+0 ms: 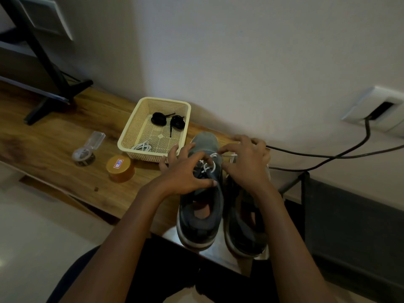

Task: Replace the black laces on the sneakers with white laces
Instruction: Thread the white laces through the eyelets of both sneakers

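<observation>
**White lace partly threaded on the left sneaker**

Two grey sneakers stand side by side at the tabletop's [54, 138] near edge, heels toward the person. A white lace [207, 166] crosses the left sneaker's [200, 217] front eyelets. The left hand [185, 173] rests on that sneaker, fingers spread, grip wide. The right hand [247, 162] pinches the lace's free end in a narrow grip and hides the right sneaker's [244, 232] front. Coiled black laces [158, 118] and a spare white lace [143, 147] lie in the basket [131, 127].

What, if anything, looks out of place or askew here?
Both dark grey sneakers sit with heels past the wooden table's near edge, so they might tip off. Nothing looks spilled or damaged.
</observation>
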`<action>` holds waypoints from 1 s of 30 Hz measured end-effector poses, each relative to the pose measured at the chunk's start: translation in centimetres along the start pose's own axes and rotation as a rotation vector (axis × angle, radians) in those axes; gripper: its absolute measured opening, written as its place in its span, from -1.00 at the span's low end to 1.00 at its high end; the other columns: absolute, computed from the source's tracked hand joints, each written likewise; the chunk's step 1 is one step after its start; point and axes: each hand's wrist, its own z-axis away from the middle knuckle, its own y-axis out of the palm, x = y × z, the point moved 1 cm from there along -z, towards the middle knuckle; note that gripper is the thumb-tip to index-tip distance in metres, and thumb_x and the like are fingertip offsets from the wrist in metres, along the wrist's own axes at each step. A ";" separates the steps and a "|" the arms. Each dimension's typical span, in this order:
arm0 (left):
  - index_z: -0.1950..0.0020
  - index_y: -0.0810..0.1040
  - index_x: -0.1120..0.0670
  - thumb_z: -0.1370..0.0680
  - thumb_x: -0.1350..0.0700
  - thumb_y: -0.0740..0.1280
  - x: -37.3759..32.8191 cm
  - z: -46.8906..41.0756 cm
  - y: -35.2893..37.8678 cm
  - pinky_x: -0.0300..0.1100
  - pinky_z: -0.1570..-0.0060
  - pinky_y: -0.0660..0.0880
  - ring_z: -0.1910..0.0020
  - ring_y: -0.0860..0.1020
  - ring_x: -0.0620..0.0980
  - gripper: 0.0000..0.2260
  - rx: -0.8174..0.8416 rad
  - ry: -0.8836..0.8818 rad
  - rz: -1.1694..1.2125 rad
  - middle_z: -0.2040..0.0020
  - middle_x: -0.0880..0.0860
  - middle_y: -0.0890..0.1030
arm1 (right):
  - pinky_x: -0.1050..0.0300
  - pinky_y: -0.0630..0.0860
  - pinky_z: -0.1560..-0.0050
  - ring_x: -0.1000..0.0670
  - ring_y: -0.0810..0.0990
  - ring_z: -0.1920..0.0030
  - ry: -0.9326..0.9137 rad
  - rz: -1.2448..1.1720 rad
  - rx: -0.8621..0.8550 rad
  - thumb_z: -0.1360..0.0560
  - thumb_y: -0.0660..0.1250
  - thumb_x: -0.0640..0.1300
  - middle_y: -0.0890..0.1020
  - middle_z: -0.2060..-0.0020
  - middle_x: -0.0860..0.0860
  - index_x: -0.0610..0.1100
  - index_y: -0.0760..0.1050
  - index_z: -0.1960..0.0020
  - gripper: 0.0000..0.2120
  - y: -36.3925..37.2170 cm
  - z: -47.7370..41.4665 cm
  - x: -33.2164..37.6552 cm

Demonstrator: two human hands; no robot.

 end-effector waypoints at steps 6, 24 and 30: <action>-0.38 0.23 -0.17 -0.39 -0.20 0.42 0.0 -0.3 0.0 0.16 -0.41 -0.16 -0.51 -0.21 0.06 -0.37 0.017 -0.023 -0.008 -0.55 -0.08 -0.02 | -0.15 0.03 -0.38 -0.17 0.02 -0.44 -0.068 0.063 0.106 -0.41 0.37 -0.09 0.18 -0.47 0.05 0.21 0.48 -0.25 -0.56 0.2 0.3 0.3; -0.18 0.37 -0.22 -0.38 -0.17 0.44 0.5 -0.3 0.2 0.17 -0.43 -0.14 -0.51 -0.19 0.04 -0.57 0.050 -0.044 0.030 -0.53 -0.11 0.02 | -0.08 0.21 -0.31 -0.09 0.20 -0.28 0.015 -0.117 -0.057 -0.41 0.40 -0.15 0.42 -0.25 0.07 0.01 0.58 0.08 -0.88 0.0 -0.3 -0.3; -0.38 0.19 -0.23 -0.38 -0.20 0.43 0.5 -0.3 0.1 0.21 -0.41 -0.02 -0.50 -0.08 0.05 -0.35 0.031 -0.026 0.052 -0.49 -0.10 0.12 | -0.13 0.03 -0.38 -0.13 0.07 -0.41 -0.068 0.049 0.102 -0.45 0.37 -0.06 0.29 -0.40 0.11 0.14 0.59 -0.03 -0.82 0.5 0.1 0.0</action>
